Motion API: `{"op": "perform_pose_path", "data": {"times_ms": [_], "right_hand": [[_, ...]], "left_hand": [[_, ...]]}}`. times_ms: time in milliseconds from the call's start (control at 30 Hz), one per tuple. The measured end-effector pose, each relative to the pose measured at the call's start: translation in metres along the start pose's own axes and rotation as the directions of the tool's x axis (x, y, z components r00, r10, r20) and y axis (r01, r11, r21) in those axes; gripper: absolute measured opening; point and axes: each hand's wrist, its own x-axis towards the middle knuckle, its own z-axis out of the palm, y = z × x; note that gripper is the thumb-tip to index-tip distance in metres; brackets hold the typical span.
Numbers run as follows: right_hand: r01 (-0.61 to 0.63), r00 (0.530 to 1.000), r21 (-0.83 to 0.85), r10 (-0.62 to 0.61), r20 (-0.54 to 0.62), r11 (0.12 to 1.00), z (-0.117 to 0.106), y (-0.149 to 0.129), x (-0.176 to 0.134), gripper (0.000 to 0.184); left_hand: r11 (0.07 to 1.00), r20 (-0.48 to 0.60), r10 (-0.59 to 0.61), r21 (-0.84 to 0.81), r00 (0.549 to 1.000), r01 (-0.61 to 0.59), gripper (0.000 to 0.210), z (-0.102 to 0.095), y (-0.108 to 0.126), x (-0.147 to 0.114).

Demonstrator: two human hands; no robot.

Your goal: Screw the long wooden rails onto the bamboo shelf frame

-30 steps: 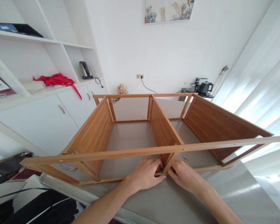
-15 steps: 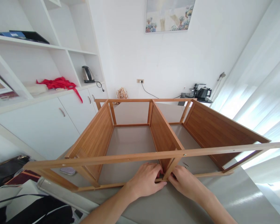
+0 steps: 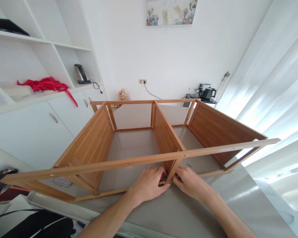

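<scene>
A wooden shelf rack [image 3: 170, 127] lies on its side on a grey tabletop [image 3: 178, 211], its three slatted panels standing upright. At the near end of the middle panel, a short crosspiece [image 3: 173, 170] runs down to the lower rail. My left hand [image 3: 150, 185] is left of this joint, closed around the lower rail with the thumb on the near side. On the other side, my right hand [image 3: 190, 180] presses curled fingers against the crosspiece; its fingertips are hidden. Just beyond the right hand, a small thin dark piece [image 3: 189, 165] rests on the tabletop.
White cabinets [image 3: 62, 115] stand at left, with a kettle [image 3: 81, 73] and red cloth [image 3: 47, 84] on the shelf. A black kettle [image 3: 208, 93] sits at the far right by the curtain [image 3: 268, 76]. Dark bags [image 3: 47, 223] lie at lower left.
The view has turned slightly right, so everything sits further left in the picture. Both hands stay at the same joint, with no clear change of grip.
</scene>
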Motion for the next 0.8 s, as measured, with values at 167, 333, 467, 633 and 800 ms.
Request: {"op": "perform_pose_path", "data": {"times_ms": [167,333,467,633,800], "right_hand": [[-0.017,0.998,0.053,0.021,-0.065,0.998,-0.012,0.006,-0.013,0.019],[-0.115,0.986,0.060,0.122,-0.117,0.991,-0.003,0.011,-0.035,0.014],[-0.092,0.991,0.057,0.097,-0.090,0.994,0.010,0.015,-0.042,0.018],[-0.172,0.983,0.116,0.178,-0.045,0.978,0.005,0.017,-0.025,0.024],[-0.203,0.979,0.121,0.197,0.058,0.972,0.013,0.030,-0.014,0.026]], "left_hand": [[1.000,0.002,-0.009,0.008,1.000,0.009,0.026,0.001,0.000,-0.001],[0.998,-0.016,-0.008,-0.061,1.000,0.007,0.029,0.001,-0.002,-0.001],[0.993,0.004,-0.004,-0.118,1.000,0.004,0.026,0.000,-0.006,-0.003],[0.995,0.069,0.023,-0.102,0.997,-0.016,0.020,-0.003,-0.012,-0.007],[0.987,0.098,0.158,0.003,0.983,-0.159,0.014,0.009,-0.021,-0.002]]}}
